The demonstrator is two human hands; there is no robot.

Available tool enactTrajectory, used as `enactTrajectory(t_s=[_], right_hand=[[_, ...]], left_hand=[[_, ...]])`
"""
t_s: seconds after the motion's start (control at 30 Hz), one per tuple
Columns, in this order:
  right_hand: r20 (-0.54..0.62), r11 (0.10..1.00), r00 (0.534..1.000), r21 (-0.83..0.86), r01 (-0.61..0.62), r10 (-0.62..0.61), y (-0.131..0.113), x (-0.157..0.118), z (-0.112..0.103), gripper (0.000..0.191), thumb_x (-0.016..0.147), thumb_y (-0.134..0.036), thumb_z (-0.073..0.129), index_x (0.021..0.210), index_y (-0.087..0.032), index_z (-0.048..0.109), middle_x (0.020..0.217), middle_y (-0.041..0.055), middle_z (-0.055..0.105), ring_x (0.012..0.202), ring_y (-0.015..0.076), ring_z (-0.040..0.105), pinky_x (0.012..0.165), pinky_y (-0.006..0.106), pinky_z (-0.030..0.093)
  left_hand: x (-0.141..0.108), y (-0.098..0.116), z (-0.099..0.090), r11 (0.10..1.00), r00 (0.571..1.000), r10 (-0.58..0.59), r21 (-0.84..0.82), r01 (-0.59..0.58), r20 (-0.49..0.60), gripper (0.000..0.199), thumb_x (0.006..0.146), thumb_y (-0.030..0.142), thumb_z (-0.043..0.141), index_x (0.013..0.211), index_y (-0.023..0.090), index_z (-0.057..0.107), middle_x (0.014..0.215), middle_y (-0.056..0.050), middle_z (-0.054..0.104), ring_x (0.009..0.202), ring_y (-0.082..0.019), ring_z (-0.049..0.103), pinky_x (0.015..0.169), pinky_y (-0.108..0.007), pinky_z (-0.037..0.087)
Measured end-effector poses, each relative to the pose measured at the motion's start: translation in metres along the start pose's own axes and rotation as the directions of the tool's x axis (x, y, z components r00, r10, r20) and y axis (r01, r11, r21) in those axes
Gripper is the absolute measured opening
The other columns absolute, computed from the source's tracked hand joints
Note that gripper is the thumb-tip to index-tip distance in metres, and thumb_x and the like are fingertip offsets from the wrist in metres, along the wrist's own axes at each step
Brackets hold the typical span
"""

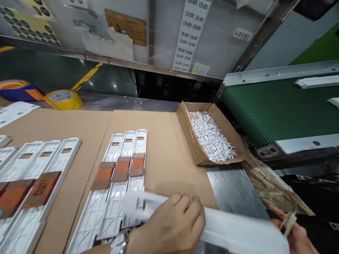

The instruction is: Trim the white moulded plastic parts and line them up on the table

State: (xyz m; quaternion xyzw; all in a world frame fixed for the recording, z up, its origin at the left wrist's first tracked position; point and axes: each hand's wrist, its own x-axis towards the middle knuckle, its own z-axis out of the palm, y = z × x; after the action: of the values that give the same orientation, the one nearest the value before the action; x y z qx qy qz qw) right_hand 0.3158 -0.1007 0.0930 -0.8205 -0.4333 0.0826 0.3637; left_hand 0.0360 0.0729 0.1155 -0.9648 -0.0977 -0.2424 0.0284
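Note:
My left hand point(172, 222), with a metal watch at the wrist, is closed over a long white plastic panel point(233, 227). The panel lies slantwise across the front of the bench and is partly blurred. At its right end, my right hand point(299, 236) pinches a small, thin, light-coloured piece point(288, 221), too smeared to name. Left of my left hand, three white ribbed plastic panels point(113, 197) rest side by side, each with an orange-brown pad point(123, 168) across it. The held panel's left end overlaps the nearest of these.
A cardboard box point(189, 141) of small white plastic pieces point(212, 135) stands at the back right, beside a green conveyor belt point(286, 106). More padded white panels point(57, 158) lie at far left. Yellow tape rolls point(63, 100) sit along the back edge, on cardboard sheeting point(164, 151).

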Motion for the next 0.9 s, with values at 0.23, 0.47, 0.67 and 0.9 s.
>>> enactTrajectory(t_s=[0.23,0.47,0.67,0.9], right_hand=[[0.110,0.997,0.993,-0.058,0.059,-0.053,-0.027,-0.021,0.057,0.033,0.088,-0.041,0.048,0.118,-0.030,0.058,0.101,0.0070,0.068,0.085,0.0211,0.066,0.068,0.028,0.055],[0.383,0.780,0.775,-0.186,0.598,-0.502,-0.085,-0.026,0.142,0.031,0.095,-0.024,0.035,0.118,-0.016,0.055,0.082,0.0055,0.065,0.073,0.0162,0.063,0.060,0.025,0.049],[0.432,0.697,0.734,-0.277,0.661,-0.525,-0.097,-0.022,0.154,0.032,0.097,-0.024,0.031,0.112,-0.016,0.059,0.076,0.0041,0.061,0.066,0.0153,0.059,0.059,0.026,0.041],[0.492,0.632,0.679,-0.291,0.718,-0.545,-0.092,-0.028,0.152,0.031,0.097,-0.026,0.034,0.112,-0.016,0.059,0.086,0.0054,0.063,0.069,0.0147,0.057,0.065,0.027,0.036]], left_hand=[[-0.057,0.047,0.032,0.864,0.870,-0.466,0.295,0.409,0.158,0.055,0.073,0.023,0.049,0.126,0.007,0.050,0.140,-0.016,0.040,0.066,-0.016,0.060,0.041,-0.024,0.046],[-0.092,0.075,0.065,0.796,0.757,-0.599,0.304,0.524,0.261,0.055,0.066,0.027,0.062,0.119,0.010,0.057,0.135,-0.011,0.047,0.068,-0.017,0.063,0.034,-0.020,0.045],[-0.089,0.071,0.064,0.803,0.756,-0.589,0.310,0.509,0.285,0.057,0.063,0.032,0.067,0.115,0.010,0.061,0.129,-0.012,0.054,0.049,-0.013,0.054,0.031,-0.024,0.044],[-0.095,0.082,0.072,0.756,0.655,-0.652,0.262,0.600,0.381,0.062,0.067,0.037,0.067,0.124,0.017,0.054,0.125,-0.016,0.056,0.042,-0.009,0.044,0.030,-0.024,0.037]])
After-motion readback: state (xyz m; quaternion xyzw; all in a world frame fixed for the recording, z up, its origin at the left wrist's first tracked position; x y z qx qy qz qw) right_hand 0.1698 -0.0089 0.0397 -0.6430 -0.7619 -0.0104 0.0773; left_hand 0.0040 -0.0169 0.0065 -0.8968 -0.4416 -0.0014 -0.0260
